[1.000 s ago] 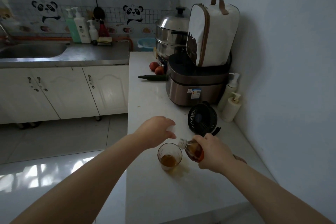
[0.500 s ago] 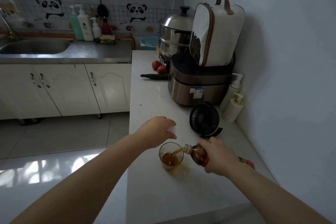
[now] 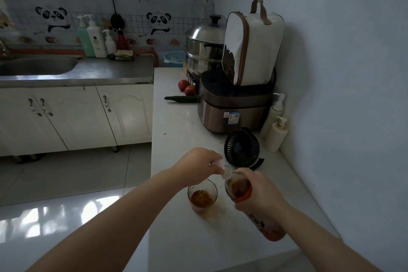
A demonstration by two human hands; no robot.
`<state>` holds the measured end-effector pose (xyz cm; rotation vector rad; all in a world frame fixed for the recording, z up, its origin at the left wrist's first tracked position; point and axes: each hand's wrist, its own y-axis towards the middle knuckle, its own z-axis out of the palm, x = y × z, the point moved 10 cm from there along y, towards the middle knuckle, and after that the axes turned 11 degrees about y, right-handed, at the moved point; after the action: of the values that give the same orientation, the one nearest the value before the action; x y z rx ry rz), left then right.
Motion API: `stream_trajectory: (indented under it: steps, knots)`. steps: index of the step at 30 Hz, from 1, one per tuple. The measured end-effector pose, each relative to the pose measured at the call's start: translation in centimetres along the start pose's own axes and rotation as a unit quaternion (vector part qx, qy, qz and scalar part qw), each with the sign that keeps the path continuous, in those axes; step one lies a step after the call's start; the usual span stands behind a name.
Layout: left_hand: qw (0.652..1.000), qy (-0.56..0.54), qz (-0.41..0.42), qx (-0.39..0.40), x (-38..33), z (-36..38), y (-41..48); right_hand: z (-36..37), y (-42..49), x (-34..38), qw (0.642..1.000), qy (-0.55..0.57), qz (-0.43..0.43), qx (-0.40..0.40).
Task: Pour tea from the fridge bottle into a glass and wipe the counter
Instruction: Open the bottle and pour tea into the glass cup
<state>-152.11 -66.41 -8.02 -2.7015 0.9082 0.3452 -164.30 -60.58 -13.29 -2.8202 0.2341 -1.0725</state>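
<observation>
On the white counter point(image 3: 176, 117), head view: a glass point(image 3: 202, 195) stands upright near the front edge, partly filled with brown tea. A wet brown patch lies on the counter just right of the glass base.

Right hand point(image 3: 259, 191): closed around the body of the bottle point(image 3: 238, 187). The bottle is tilted, neck up and to the left, base down and to the right past the wrist. Its open mouth sits above and just right of the glass rim, not over the glass. Brown tea fills the upper body; the label end shows below the hand.

Left hand point(image 3: 198, 164): positioned above and behind the glass, fingers pinched on a small white cap point(image 3: 217, 163). The cap is just beside the bottle mouth; contact between them cannot be told.

Behind the hands: a small black fan point(image 3: 241, 149) stands on the counter, near the bottle neck. A rice cooker point(image 3: 234, 106) sits farther back with a white bag point(image 3: 251, 46) on top. A cucumber point(image 3: 181, 98) lies just left of the cooker.
</observation>
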Motion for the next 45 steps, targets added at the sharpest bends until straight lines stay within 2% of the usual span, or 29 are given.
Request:
stream_trajectory:
  steps: [4,8,11,20,24,33,41,45]
  knots:
    - [1.0,0.002,0.02,-0.012,-2.3,-1.3,0.3,-1.0,-0.4,1.1,0.999,0.038,-0.017,-0.024]
    - [0.998,0.058,0.036,0.005,-3.9,-2.5,0.5,-2.2,-0.8,1.2,0.998,0.05,-0.013,-0.043]
    - [0.995,0.072,0.062,-0.012,-5.1,-3.6,0.3,-3.1,-1.0,1.3,0.996,0.061,-0.025,-0.052]
    - [0.986,-0.084,0.146,-0.019,-9.0,-5.2,0.0,-5.4,-1.7,1.5,0.989,0.108,-0.063,-0.08]
    - [0.978,-0.162,0.118,-0.051,-8.9,-5.7,0.4,-6.0,-1.8,1.5,0.984,0.135,-0.068,-0.091]
    - [0.988,-0.1,0.078,-0.09,-8.3,-5.5,0.8,-5.8,-1.7,0.7,0.987,0.124,-0.052,-0.084]
    - [0.966,-0.191,0.097,-0.147,-8.7,-7.2,0.0,-6.3,-1.8,1.5,0.977,0.192,-0.061,-0.073]
    - [0.962,-0.182,0.081,-0.187,-8.1,-8.0,-0.4,-6.7,-1.6,1.7,0.979,0.178,-0.064,-0.081]
